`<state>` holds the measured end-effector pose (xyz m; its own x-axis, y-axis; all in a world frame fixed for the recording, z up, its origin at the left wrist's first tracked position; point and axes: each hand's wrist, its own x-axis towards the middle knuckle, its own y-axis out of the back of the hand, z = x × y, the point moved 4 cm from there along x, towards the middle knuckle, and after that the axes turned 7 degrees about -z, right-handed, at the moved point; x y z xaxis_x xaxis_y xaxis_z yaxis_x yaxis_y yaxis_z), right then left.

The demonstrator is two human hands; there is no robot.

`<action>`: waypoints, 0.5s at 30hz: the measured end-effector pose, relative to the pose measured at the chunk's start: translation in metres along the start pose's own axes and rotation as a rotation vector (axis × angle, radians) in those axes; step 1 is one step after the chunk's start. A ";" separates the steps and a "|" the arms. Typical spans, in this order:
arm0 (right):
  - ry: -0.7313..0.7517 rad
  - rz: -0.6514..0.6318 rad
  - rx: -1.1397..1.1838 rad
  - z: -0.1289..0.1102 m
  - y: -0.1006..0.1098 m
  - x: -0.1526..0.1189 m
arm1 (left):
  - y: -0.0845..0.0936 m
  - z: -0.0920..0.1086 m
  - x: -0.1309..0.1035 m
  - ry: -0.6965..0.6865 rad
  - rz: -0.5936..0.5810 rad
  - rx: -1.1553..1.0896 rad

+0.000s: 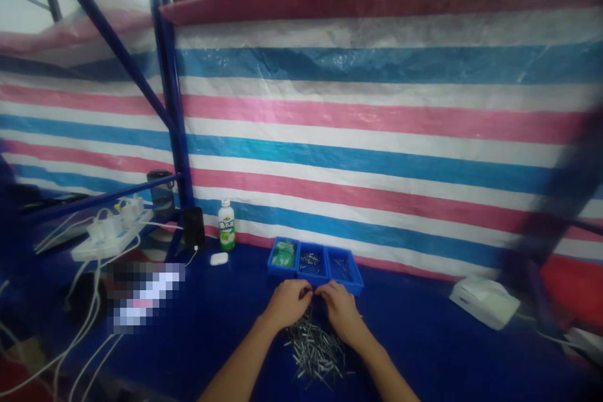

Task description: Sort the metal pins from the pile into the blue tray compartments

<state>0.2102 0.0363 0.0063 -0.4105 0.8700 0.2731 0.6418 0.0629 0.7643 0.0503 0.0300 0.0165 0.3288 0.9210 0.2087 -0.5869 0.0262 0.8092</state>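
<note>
My left hand (291, 303) and my right hand (338, 306) are close together just in front of three blue trays. The fingertips of each are drawn into a pinch, and whatever they hold is too small to make out. Below and between my wrists lies a heap of thin, silvery metal pins (316, 352) on the blue table. The left tray (270, 266) holds small green and clear pieces. Some metal pieces lie in the middle tray (311, 276), and a few thin ones in the right tray (357, 276).
A bottle (227, 229), a white case (219, 259) and a phone (193, 229) stand or lie at the back left. A power strip (113, 232) with trailing cables is farther left. On the right sits a white pack (485, 301). Striped sheeting (377, 138) hangs behind the table.
</note>
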 end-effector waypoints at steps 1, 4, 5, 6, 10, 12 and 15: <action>0.018 0.035 0.073 0.000 0.003 0.001 | 0.000 -0.001 0.000 -0.001 -0.001 0.000; 0.027 0.138 0.404 0.002 0.014 0.005 | 0.000 -0.001 0.001 -0.008 0.016 0.000; -0.002 0.173 0.531 0.004 0.017 0.005 | 0.001 -0.002 0.000 -0.006 0.027 -0.001; -0.041 0.215 0.655 0.007 0.020 0.005 | 0.002 -0.002 0.000 -0.001 0.040 -0.002; -0.171 0.387 1.035 0.018 0.024 0.005 | 0.004 -0.004 0.000 0.036 0.060 -0.008; -0.195 0.396 1.123 0.021 0.022 0.006 | 0.003 -0.004 0.001 0.039 0.051 -0.005; -0.218 0.349 1.174 0.021 0.017 0.009 | 0.002 -0.005 0.003 0.033 0.039 0.015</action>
<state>0.2310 0.0552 0.0091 -0.0577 0.9841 0.1679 0.9318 0.1134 -0.3447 0.0462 0.0346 0.0153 0.2809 0.9336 0.2224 -0.5879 -0.0158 0.8088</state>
